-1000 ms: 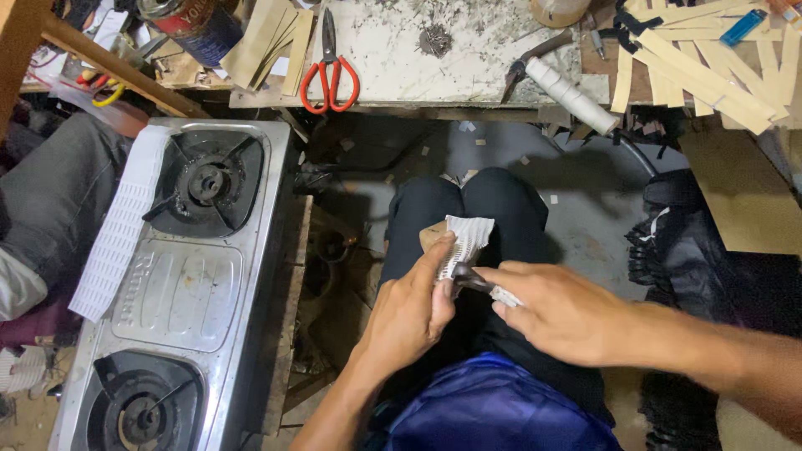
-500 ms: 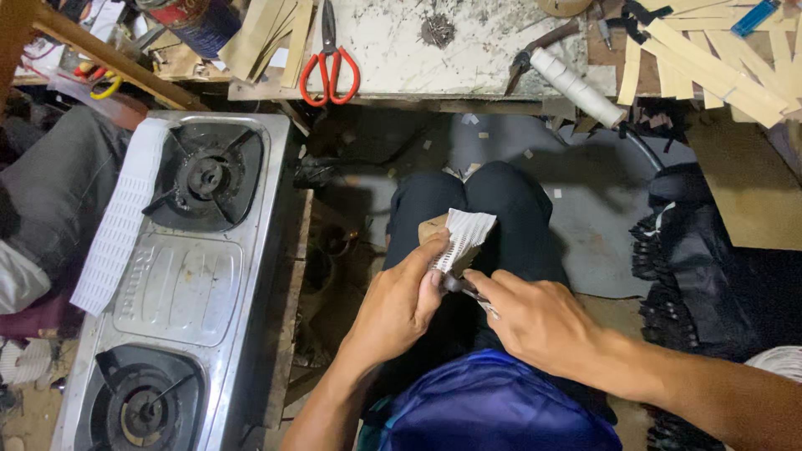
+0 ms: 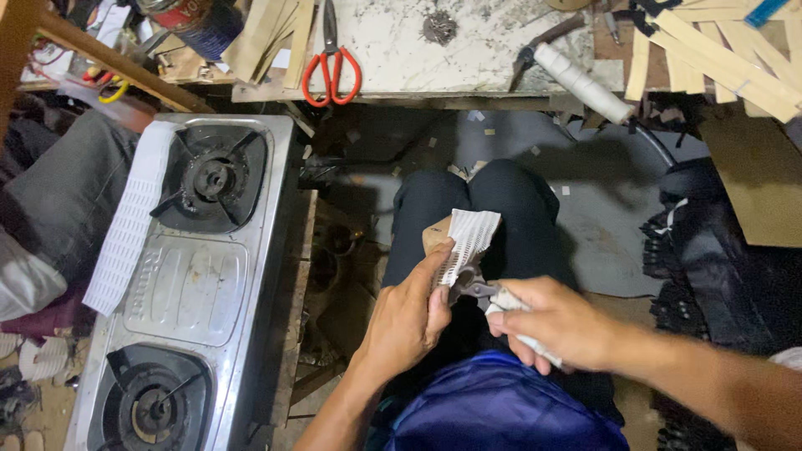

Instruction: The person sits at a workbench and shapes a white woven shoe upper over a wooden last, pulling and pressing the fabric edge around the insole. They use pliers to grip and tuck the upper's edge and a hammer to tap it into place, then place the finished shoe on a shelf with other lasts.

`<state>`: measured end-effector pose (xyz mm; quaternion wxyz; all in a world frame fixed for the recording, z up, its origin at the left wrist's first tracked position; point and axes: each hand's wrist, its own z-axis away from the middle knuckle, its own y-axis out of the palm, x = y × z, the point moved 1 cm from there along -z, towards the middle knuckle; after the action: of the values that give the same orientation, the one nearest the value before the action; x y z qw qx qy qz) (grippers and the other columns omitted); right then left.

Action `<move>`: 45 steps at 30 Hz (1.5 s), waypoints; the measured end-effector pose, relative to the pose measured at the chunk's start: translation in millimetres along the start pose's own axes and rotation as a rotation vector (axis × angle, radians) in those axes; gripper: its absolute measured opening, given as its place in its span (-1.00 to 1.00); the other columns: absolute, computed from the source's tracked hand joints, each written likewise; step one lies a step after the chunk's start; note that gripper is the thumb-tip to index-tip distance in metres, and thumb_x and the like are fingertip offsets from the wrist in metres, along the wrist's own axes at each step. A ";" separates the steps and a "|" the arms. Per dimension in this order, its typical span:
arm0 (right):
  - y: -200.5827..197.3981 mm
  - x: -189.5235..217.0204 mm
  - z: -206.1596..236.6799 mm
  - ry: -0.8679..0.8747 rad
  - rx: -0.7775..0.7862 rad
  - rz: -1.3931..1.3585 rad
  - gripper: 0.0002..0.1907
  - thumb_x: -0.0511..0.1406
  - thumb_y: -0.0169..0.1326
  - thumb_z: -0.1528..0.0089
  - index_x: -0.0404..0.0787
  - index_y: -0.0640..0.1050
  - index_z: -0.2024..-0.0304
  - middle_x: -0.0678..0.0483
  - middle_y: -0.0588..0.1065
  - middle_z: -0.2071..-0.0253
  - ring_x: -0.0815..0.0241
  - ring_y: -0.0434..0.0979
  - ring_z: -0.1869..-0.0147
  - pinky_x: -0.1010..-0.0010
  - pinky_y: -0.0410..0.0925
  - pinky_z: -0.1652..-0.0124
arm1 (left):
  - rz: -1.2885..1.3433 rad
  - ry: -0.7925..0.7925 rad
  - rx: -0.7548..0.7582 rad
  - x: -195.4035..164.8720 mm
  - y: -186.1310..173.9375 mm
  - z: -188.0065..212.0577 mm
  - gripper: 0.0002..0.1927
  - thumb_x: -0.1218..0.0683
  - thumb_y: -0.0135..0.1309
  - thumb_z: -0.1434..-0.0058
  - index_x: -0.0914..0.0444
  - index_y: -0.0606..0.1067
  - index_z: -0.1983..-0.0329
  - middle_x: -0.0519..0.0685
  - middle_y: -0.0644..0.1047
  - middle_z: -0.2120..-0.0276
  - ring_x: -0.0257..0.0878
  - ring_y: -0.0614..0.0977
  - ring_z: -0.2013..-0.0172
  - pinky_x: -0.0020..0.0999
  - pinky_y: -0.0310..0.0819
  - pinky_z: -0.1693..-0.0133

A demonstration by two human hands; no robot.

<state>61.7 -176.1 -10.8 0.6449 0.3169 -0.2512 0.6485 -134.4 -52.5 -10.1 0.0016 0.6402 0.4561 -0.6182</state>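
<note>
Over my lap, my left hand (image 3: 409,313) grips a white ribbed strip (image 3: 468,238) that stands up above the fingers, with a brown piece behind it. My right hand (image 3: 555,321) holds a pair of scissors (image 3: 493,296) by white-wrapped handles. The dark metal blades meet the lower edge of the strip, right beside my left thumb. My knees in dark trousers (image 3: 493,209) lie under both hands, and a blue cloth (image 3: 501,409) covers my lap near the bottom edge.
A steel two-burner gas stove (image 3: 188,284) lies on the left, with a long white ribbed strip (image 3: 129,221) along its edge. Red-handled scissors (image 3: 332,63), a hammer (image 3: 576,71), wooden slats (image 3: 718,58) and cardboard (image 3: 756,179) sit on the worktop ahead. Black bundles (image 3: 693,284) lie right.
My right hand has slid in toward the left and the scissors have closed in on the strip. The view has shifted slightly; my left hand keeps its grip.
</note>
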 end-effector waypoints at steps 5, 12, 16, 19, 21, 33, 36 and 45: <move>18.8 -9.8 -5.7 -0.275 -0.204 0.181 -0.77 -0.23 0.00 -0.29 -0.17 0.52 0.07 0.10 0.45 0.64 0.31 0.43 0.62 0.39 0.35 0.57 | 0.030 -0.034 0.014 5.4 -5.7 -2.4 -0.51 0.18 -0.04 -0.35 0.31 0.29 -0.35 0.19 0.57 -0.17 0.20 0.70 0.20 -0.04 0.60 0.19; 8.1 -6.8 -7.8 -0.602 -0.271 0.535 -0.73 -0.31 0.03 -0.26 -0.31 0.50 0.02 -0.11 0.49 0.49 -0.03 0.50 0.53 0.20 0.33 0.49 | 0.028 -0.008 0.033 -3.2 -10.1 -10.5 -0.58 0.17 -0.05 -0.40 0.32 0.33 -0.32 0.23 0.51 -0.24 0.24 0.63 -0.05 -0.05 0.56 -0.01; 9.3 11.9 0.2 -0.610 -0.295 0.593 -0.78 -0.31 0.06 -0.29 -0.31 0.50 0.06 -0.14 0.52 0.44 -0.11 0.55 0.42 0.16 0.35 0.43 | 0.038 -0.072 0.041 -2.0 -13.1 -13.3 -0.62 0.17 -0.05 -0.39 0.29 0.39 -0.26 0.21 0.52 -0.23 0.22 0.62 -0.07 -0.07 0.56 -0.03; 16.8 24.1 9.5 -0.472 -0.236 0.595 -0.58 -0.31 0.04 -0.24 -0.21 0.51 -0.16 -0.14 0.51 0.50 -0.08 0.53 0.53 0.15 0.36 0.46 | 0.063 -0.096 0.004 3.4 -12.4 -11.3 -0.62 0.18 -0.06 -0.36 0.28 0.40 -0.24 0.20 0.54 -0.20 0.21 0.64 -0.05 -0.11 0.57 -0.02; 21.5 29.9 13.7 -0.504 -0.298 0.417 -0.62 -0.30 0.04 -0.24 -0.24 0.52 -0.10 -0.07 0.54 0.52 0.04 0.59 0.56 0.24 0.44 0.50 | 0.090 -0.084 -0.032 9.0 -11.5 -10.5 -0.64 0.18 -0.07 -0.38 0.29 0.40 -0.23 0.20 0.55 -0.19 0.19 0.66 -0.04 -0.14 0.58 -0.02; 38.3 -2.3 -15.2 -0.957 -0.567 0.222 -0.74 -0.27 -0.08 -0.44 -0.29 0.51 -0.06 0.14 0.51 0.51 0.30 0.53 0.51 0.34 0.45 0.40 | 0.159 -0.156 -0.079 26.4 -9.9 -5.8 -0.64 0.18 -0.10 -0.41 0.29 0.36 -0.26 0.20 0.63 0.09 -0.04 0.71 0.37 -0.24 0.58 0.24; 36.7 -4.4 -31.7 -0.573 -0.497 0.317 -0.73 -0.21 -0.02 -0.42 -0.33 0.52 0.11 0.11 0.52 0.56 0.30 0.58 0.53 0.37 0.44 0.42 | 0.152 -0.247 -0.046 30.1 -12.9 -7.7 -0.61 0.17 -0.10 -0.41 0.26 0.36 -0.30 0.18 0.63 0.33 -0.06 0.68 0.45 -0.24 0.56 0.32; 42.2 7.3 -32.0 -0.850 -0.451 0.372 -0.73 -0.21 0.00 -0.38 -0.33 0.52 0.16 0.01 0.54 0.53 0.48 0.48 0.46 0.41 0.36 0.48 | 0.152 -0.033 -0.098 44.5 -9.6 -0.8 -0.56 0.15 -0.19 -0.48 0.32 0.24 -0.39 0.29 0.59 -0.09 0.18 0.69 0.01 -0.13 0.57 -0.01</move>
<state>17.2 -149.4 -23.5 0.4118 0.3555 -0.6767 0.4961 -147.5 -20.6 -39.8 0.0876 0.6617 0.4357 -0.6038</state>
